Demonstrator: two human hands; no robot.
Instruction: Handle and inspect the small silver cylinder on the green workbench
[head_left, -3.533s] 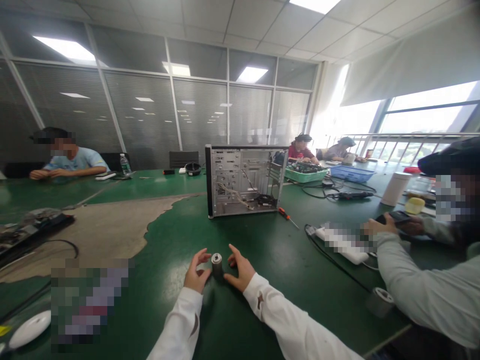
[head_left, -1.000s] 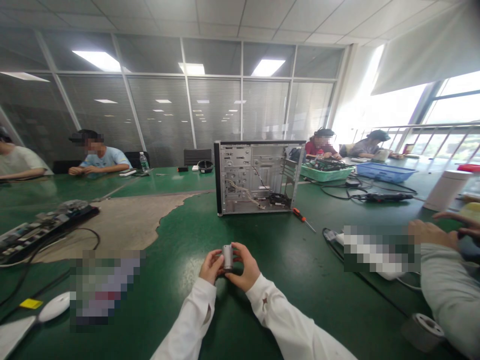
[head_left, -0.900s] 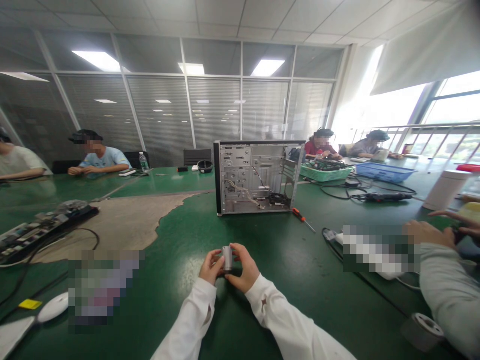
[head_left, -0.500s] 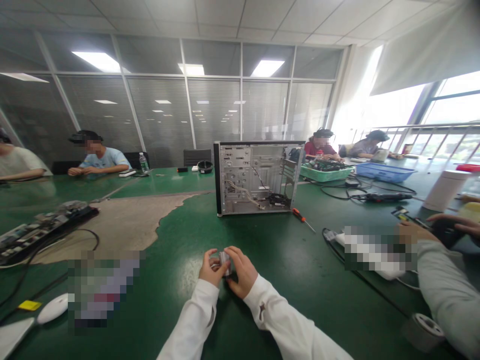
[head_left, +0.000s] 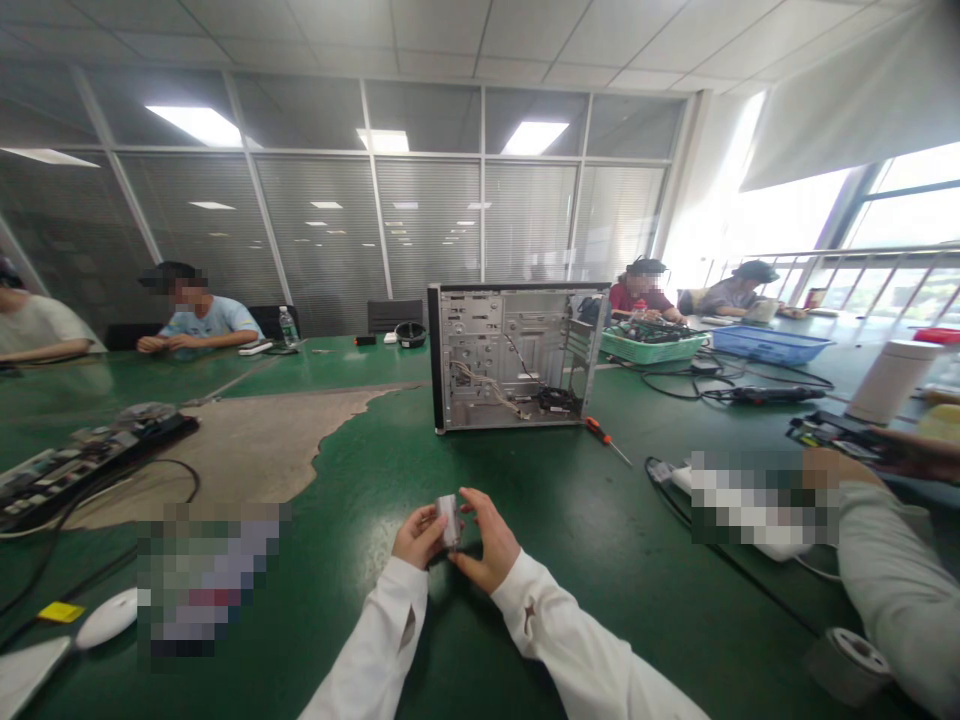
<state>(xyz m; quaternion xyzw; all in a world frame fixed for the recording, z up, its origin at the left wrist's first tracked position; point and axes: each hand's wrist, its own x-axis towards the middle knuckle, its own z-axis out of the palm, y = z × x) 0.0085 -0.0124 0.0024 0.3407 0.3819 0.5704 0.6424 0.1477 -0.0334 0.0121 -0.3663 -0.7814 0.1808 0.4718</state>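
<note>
A small silvery-grey block is held above the green table by my left hand, whose fingers and thumb grip its left side. My right hand is at the block's right side with thumb and fingers spread apart; a fingertip may be touching the block's lower edge. Beyond both hands an open metal computer case stands upright, with cables inside. A screwdriver with an orange and black handle lies by the case's lower right corner.
Green basket and blue basket stand at the back right. A power strip and a person's sleeve are at the right. Circuit boards lie left. A roll stands front right. Other people sit farther back.
My right hand has opened and drawn slightly away from the block. My left hand has shifted a little left, and more of the block shows. At the right, a person's hands have moved a circuit part.
</note>
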